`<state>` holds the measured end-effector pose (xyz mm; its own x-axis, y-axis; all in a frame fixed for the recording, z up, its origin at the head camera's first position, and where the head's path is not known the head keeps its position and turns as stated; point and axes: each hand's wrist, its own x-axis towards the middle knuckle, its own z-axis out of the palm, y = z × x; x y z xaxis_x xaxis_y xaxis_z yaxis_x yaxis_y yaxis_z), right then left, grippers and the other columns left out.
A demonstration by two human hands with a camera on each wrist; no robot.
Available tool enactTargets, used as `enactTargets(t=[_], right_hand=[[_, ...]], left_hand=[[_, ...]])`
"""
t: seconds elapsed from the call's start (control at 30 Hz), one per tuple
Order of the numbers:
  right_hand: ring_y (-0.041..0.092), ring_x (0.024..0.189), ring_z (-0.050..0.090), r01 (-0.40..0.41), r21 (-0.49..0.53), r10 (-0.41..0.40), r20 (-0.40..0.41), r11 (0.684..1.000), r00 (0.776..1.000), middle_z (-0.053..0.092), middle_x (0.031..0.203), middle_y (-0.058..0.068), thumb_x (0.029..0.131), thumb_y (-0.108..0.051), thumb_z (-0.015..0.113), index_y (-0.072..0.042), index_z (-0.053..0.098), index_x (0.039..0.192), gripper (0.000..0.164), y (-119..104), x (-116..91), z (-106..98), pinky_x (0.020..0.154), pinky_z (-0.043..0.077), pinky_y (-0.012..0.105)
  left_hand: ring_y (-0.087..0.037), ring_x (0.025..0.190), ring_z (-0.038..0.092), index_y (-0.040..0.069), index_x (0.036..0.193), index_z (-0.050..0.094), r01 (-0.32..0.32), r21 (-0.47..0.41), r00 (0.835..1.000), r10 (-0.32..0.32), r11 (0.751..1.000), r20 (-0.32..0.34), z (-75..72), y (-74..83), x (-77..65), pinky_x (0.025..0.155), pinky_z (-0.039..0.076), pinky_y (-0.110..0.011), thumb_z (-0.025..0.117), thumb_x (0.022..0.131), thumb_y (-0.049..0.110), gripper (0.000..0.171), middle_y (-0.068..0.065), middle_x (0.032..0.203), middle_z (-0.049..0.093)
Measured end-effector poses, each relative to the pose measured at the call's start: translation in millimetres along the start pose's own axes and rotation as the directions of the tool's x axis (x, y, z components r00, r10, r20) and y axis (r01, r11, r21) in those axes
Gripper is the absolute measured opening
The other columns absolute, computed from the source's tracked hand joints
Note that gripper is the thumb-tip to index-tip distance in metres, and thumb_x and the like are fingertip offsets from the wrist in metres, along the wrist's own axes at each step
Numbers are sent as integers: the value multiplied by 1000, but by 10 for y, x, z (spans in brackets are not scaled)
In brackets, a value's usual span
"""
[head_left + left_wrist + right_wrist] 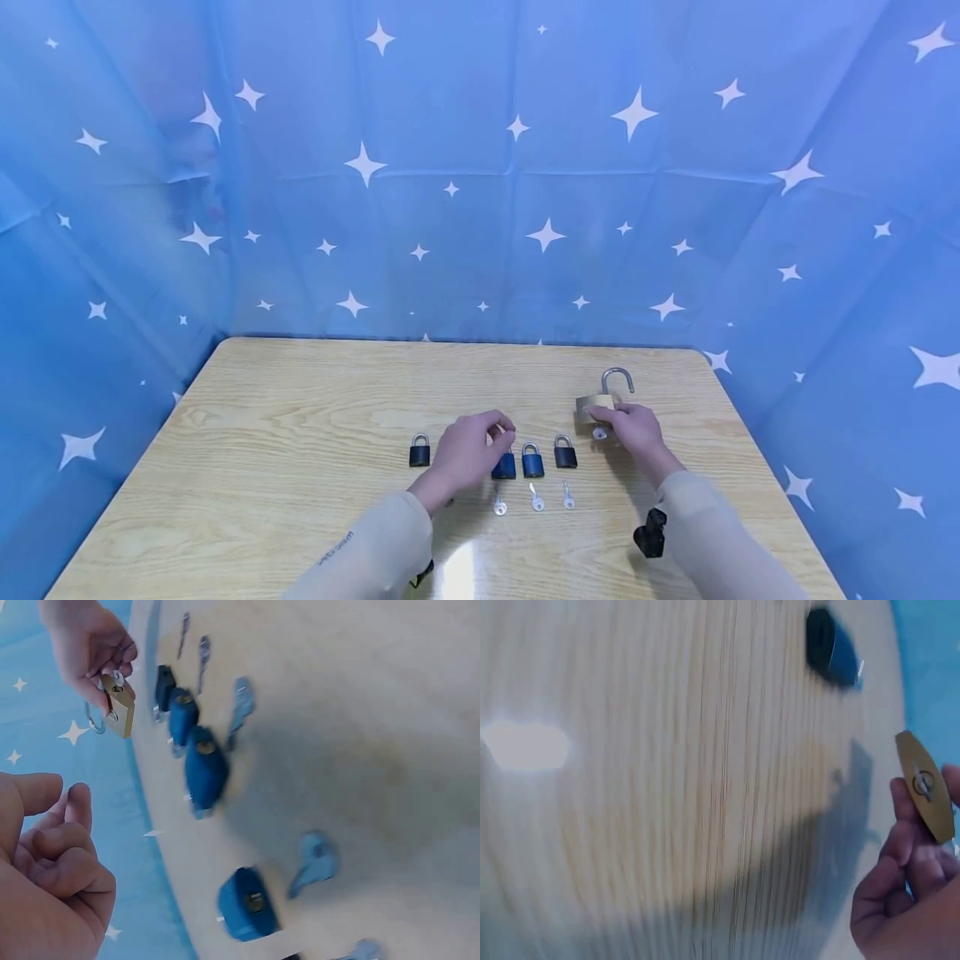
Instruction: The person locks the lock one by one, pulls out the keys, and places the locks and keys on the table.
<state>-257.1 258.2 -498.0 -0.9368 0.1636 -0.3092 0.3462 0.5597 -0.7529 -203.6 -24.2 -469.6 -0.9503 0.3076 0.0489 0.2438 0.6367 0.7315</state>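
Observation:
My right hand (636,429) grips a brass padlock (592,408) above the table's right part. Its shackle (619,372) is swung open, and a key (600,432) sits at its underside. The right wrist view shows the brass body (925,786) between thumb and fingers, its keyhole side facing the camera. My left hand (467,450) hovers over the row of smaller padlocks, fingers loosely bent; the left wrist view shows nothing in that hand (56,870). Near it stand a blue padlock (504,467) and another blue one (532,462). A further blue padlock (247,904) is hidden by the hand in the head view.
Black padlocks stand at the row's left end (420,452) and right end (566,453). Silver keys lie in front of the row, among them one key (500,503), a second key (537,502) and a third key (568,500). A blue starred curtain (480,208) surrounds the wooden table (300,400).

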Motion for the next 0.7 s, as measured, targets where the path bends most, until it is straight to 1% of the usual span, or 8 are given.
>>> enactTargets(t=[0.07, 0.1, 0.17, 0.23, 0.4, 0.57, 0.63, 0.7], right_hand=[[18, 78, 51, 11, 47, -12, 22, 999, 1000, 57, 80, 2, 89, -48, 66, -3, 62, 94, 45, -39, -72, 53, 70, 38, 30], [18, 80, 54, 19, 68, -21, 31, 997, 999, 61, 84, 4, 89, -47, 66, -1, 63, 99, 47, -65, -112, 83, 72, 40, 29], [16, 86, 57, 32, 95, -35, 34, 995, 999, 65, 93, 5, 87, -47, 68, 0, 65, 110, 53, -130, -199, 157, 76, 42, 28], [16, 88, 59, 44, 126, -48, 33, 991, 998, 67, 96, 5, 86, -46, 70, 0, 65, 113, 53, -210, -287, 241, 77, 43, 28], [13, 76, 51, 54, 225, -56, 1, 973, 998, 61, 78, -3, 84, -41, 74, -4, 65, 96, 41, -407, -479, 447, 68, 40, 27], [11, 68, 50, 83, 303, -77, -31, 949, 997, 62, 72, -6, 84, -29, 75, -4, 64, 93, 29, -542, -632, 608, 58, 38, 24], [10, 66, 49, 97, 318, -89, -40, 943, 995, 60, 70, -7, 83, -23, 75, -6, 64, 90, 22, -568, -677, 662, 56, 37, 23], [9, 63, 45, 124, 302, -113, -54, 945, 992, 53, 65, -7, 81, -18, 75, -7, 59, 80, 19, -574, -711, 708, 55, 35, 22]], left_hand=[[-6, 55, 49, 19, 110, 68, 1, -4, 1000, -1, 1000, 0, -41, 55, 51, 55, 41, -25, 53, 100, 30, 20, 4, 91, 68], [-7, 52, 49, 19, 111, 68, -2, -6, 1000, 2, 1000, -2, -62, 83, 79, 51, 40, -25, 53, 100, 30, 21, 3, 93, 69], [-8, 49, 48, 19, 115, 67, -5, 6, 1000, 5, 1000, -8, -101, 144, 143, 50, 40, -25, 52, 101, 30, 23, 1, 97, 71], [-9, 47, 48, 21, 120, 66, -5, 27, 1000, 5, 1000, -12, -129, 203, 214, 50, 40, -26, 51, 101, 30, 26, 0, 99, 72], [-6, 49, 50, 25, 130, 60, 5, 123, 999, 0, 992, -43, -122, 362, 401, 54, 41, -24, 51, 100, 33, 32, 2, 105, 75], [-6, 49, 51, 25, 134, 58, 33, 219, 995, -12, 975, -96, -53, 529, 536, 50, 39, -23, 52, 100, 39, 37, 2, 106, 75], [-10, 46, 49, 24, 135, 57, 51, 246, 993, -24, 968, -114, -24, 591, 567, 46, 37, -24, 50, 100, 44, 41, 0, 92, 75], [-13, 45, 47, 24, 135, 58, 69, 277, 992, -37, 959, -118, 3, 647, 583, 43, 35, -26, 48, 98, 52, 46, -1, 76, 71]])
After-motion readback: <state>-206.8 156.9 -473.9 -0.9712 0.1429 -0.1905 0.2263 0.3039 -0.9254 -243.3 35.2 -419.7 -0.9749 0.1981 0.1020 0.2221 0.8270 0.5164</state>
